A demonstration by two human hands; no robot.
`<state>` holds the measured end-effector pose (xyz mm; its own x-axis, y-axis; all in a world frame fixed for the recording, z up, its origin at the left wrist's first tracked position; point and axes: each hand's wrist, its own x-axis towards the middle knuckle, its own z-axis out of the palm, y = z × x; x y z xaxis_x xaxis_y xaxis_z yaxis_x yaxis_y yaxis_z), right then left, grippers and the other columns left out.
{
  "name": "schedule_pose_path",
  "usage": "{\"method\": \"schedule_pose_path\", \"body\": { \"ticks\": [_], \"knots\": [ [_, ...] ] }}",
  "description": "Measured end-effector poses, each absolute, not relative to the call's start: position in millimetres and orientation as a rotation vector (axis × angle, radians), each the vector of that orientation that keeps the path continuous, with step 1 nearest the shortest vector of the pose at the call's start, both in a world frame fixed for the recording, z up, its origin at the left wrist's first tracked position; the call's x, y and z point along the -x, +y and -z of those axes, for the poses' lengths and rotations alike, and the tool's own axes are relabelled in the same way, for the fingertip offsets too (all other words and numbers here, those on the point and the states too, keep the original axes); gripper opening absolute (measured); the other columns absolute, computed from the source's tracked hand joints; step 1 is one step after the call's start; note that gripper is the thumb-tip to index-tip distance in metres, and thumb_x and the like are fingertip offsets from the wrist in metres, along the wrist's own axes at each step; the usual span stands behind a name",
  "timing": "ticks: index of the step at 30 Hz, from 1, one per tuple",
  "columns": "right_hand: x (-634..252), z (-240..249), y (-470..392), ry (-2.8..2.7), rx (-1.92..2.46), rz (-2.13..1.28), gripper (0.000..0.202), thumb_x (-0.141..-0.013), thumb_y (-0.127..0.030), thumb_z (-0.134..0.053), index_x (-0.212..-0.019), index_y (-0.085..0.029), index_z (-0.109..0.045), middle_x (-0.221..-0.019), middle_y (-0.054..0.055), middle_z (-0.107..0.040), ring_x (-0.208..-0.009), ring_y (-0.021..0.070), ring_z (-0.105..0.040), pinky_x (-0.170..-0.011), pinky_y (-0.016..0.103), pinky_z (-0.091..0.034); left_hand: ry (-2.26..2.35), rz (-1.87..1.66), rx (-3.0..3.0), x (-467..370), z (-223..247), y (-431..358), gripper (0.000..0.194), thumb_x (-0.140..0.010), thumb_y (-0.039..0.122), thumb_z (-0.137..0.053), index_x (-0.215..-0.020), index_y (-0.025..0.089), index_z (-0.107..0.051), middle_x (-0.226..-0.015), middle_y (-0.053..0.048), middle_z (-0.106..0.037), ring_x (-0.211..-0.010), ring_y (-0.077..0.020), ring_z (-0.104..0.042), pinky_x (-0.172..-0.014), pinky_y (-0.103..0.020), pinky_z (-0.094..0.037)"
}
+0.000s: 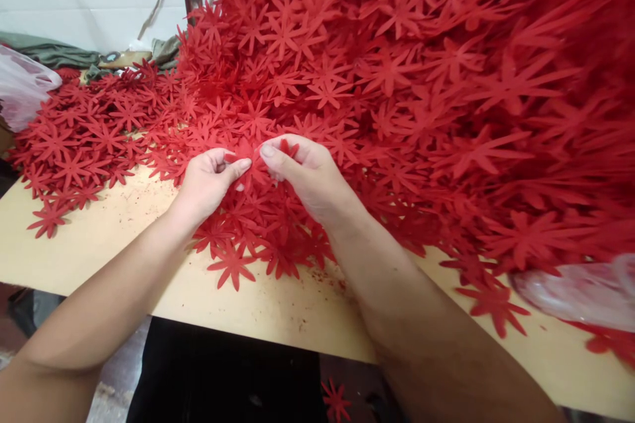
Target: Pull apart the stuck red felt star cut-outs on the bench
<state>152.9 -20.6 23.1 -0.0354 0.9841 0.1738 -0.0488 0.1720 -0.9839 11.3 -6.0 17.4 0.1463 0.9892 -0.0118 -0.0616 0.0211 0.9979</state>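
Between my two hands is a red flower-shaped cutout point(258, 170) with long narrow petals. Thumb and fingers of my left hand point(214, 173) pinch its left side. On the other side my right hand point(296, 164) is closed on it too, with petal tips showing between the fingers. Part of the cutout is hidden by the fingers and blends into the red ones behind it. Just under the hands, loose red cutouts point(233, 266) of the same shape lie on the pale table point(238, 309). A tall heap of them point(327, 86) rises right behind.
A smaller heap of red cutouts point(74, 145) spreads at the left, beside a white plastic bag point(24, 82). Clear plastic point(580, 294) lies at the right. Dark cloth point(49, 49) sits by the wall. One cutout point(336, 400) is below the table's front edge.
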Motion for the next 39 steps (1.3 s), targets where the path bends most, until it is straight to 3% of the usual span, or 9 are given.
{"method": "schedule_pose_path", "body": {
  "ticks": [8, 12, 17, 21, 30, 39],
  "knots": [
    [-149.4, -23.2, -20.5, -1.14, 1.084, -1.364, 0.052, -0.045, -0.05, -0.083, -0.071, -0.016, -0.055, -0.061, -0.007, -0.051, -0.057, 0.0045, -0.046, -0.06, 0.022, -0.042, 1.077, -1.143, -1.295, -11.4, -16.9, -5.4, 0.036, -0.076, 0.032, -0.069, -0.056, 0.017, -0.043, -0.042, 0.008, -0.045, -0.038, -0.003, -0.037, -0.041, -0.018, -0.029],
    [-146.4, -18.0, -19.0, -1.016, 0.986, -1.52, 0.049, -0.046, -0.045, -0.084, -0.075, -0.017, -0.057, -0.064, -0.007, -0.057, -0.06, 0.0056, -0.053, -0.063, 0.022, -0.046, 1.04, -1.148, -1.305, -10.2, -12.7, -5.0, 0.045, -0.07, 0.044, -0.072, -0.055, 0.017, -0.039, -0.043, 0.008, -0.043, -0.039, -0.0031, -0.036, -0.041, -0.019, -0.028],
    [-145.8, -18.7, -19.9, -0.853, 0.885, -1.535, 0.037, -0.049, -0.032, -0.084, -0.067, -0.019, -0.055, -0.06, -0.007, -0.058, -0.057, 0.0052, -0.055, -0.06, 0.02, -0.048, 0.828, -1.081, -1.3, -9.3, -9.5, -3.1, 0.04, -0.067, 0.049, -0.073, -0.062, 0.015, -0.052, -0.051, 0.006, -0.051, -0.046, -0.0032, -0.043, -0.049, -0.017, -0.036],
    [-152.1, -17.3, -16.3, -0.835, 0.902, -1.488, 0.03, -0.054, -0.025, -0.08, -0.066, -0.018, -0.053, -0.06, -0.007, -0.058, -0.056, 0.0041, -0.055, -0.057, 0.017, -0.047, 0.724, -1.065, -1.291, -7.9, -10.0, -1.3, 0.036, -0.058, 0.042, -0.08, -0.071, 0.014, -0.062, -0.06, 0.005, -0.059, -0.055, -0.0039, -0.051, -0.057, -0.017, -0.042],
    [-168.1, -20.5, -7.8, -0.727, 1.018, -1.269, 0.029, -0.063, -0.023, -0.073, -0.066, -0.02, -0.044, -0.057, -0.009, -0.05, -0.048, 0.0028, -0.045, -0.045, 0.016, -0.039, 0.918, -1.124, -1.307, -4.5, -11.1, 1.9, 0.029, -0.061, 0.034, -0.077, -0.061, 0.014, -0.057, -0.054, 0.006, -0.055, -0.049, -0.0034, -0.045, -0.05, -0.017, -0.034],
    [-156.6, -21.0, -13.9, -0.861, 1.078, -1.274, 0.029, -0.058, -0.027, -0.076, -0.071, -0.019, -0.051, -0.063, -0.005, -0.059, -0.054, 0.0053, -0.051, -0.045, 0.017, -0.038, 0.966, -1.108, -1.194, -8.5, -12.6, -0.5, 0.014, -0.061, 0.02, -0.069, -0.07, 0.014, -0.06, -0.061, 0.005, -0.06, -0.054, -0.0041, -0.049, -0.056, -0.017, -0.039]
  ]
}}
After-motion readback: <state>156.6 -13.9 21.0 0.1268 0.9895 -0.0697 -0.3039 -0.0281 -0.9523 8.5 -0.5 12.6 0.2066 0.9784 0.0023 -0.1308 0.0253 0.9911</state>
